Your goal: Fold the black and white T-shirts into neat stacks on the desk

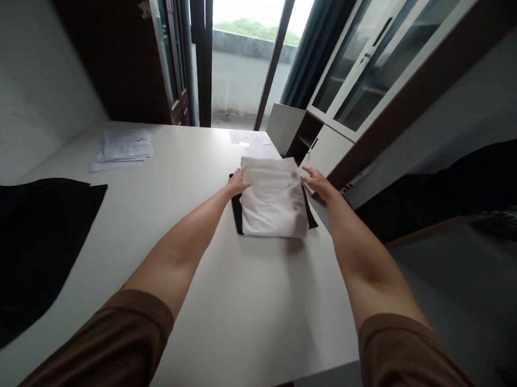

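Observation:
A folded white garment [275,203] lies on top of a folded black cloth [236,212], whose dark edges stick out at the left and right. My left hand [237,182] touches the white garment's left edge, thumb on its surface and fingers apart from the thumb. Beside the upper right edge is my right hand [318,182], open with its fingers stretched toward the fabric. Whether its fingertips touch the cloth I cannot tell. Both garments rest on a white table [219,289], near its right edge.
A black garment [34,245] is spread at the table's left. Stacked papers [126,146] lie at the back left, and another paper sheet [248,137] at the far edge. A white cabinet [330,151] stands beyond the right edge; a glass door is behind.

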`<action>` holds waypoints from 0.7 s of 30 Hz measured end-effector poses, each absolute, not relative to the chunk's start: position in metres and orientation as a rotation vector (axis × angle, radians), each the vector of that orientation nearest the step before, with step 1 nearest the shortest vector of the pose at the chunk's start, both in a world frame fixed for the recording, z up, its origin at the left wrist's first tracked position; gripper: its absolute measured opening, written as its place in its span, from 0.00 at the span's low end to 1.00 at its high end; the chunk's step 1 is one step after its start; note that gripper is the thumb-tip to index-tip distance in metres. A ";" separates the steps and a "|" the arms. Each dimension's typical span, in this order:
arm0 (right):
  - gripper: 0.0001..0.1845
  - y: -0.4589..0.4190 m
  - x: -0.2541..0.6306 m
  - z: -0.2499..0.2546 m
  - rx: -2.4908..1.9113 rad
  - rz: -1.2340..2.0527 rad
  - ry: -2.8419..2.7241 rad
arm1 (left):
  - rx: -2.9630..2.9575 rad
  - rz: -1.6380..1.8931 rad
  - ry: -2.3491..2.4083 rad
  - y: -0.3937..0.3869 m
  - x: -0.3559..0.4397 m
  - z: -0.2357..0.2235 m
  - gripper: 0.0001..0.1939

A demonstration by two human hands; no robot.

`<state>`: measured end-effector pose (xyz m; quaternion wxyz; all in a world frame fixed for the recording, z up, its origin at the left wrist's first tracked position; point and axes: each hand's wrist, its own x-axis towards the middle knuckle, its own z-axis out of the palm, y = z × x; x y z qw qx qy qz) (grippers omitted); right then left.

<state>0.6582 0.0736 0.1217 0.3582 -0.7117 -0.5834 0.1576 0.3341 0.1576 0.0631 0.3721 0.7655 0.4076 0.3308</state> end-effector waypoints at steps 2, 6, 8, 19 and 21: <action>0.31 0.068 0.649 0.096 -2.050 0.316 -1.607 | 2.014 0.696 1.222 0.142 0.324 0.036 0.44; 0.30 0.049 0.609 0.055 -2.013 0.023 -1.886 | 2.269 0.688 1.145 0.097 0.300 -0.001 0.35; 0.30 0.043 0.585 0.040 -1.985 -0.054 -1.965 | 2.434 0.631 1.062 0.075 0.289 -0.009 0.33; 0.32 0.057 0.580 -0.014 -1.869 -0.153 -2.002 | 2.819 0.157 1.095 0.036 0.137 0.011 0.28; 0.30 0.061 0.582 -0.018 -1.843 -0.155 -1.982 | 2.740 0.201 1.387 0.042 0.077 0.024 0.26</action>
